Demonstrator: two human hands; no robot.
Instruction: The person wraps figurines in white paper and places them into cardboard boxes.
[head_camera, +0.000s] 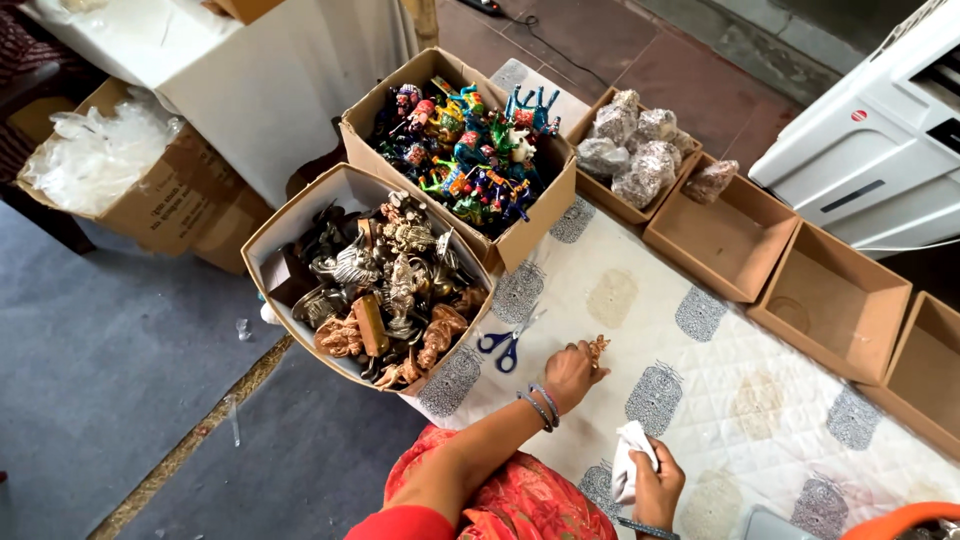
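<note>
A quilted printed cloth (700, 350) covers the floor beside grey carpet (100, 380). The left hand (572, 372) pinches a small copper figurine (598, 348), its shape unclear. The right hand (658, 488) clutches white cloth (630, 462); its wrist is cut off.

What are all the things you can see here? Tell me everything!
Metal figures box: one, white-lined cardboard, left.
Painted figures box: one, brown, behind it.
Wrapped bundles: about six, clear wrap, in and beside the far tray.
Empty trays: three, brown, right.
Scissors: one, blue, on cloth.
Cloth: white, grey motifs.
Plastic bags box: one, brown, far left.
Small figure: one, coppery.
Left hand: holds small figure.
Right hand: holds white rag.
</note>
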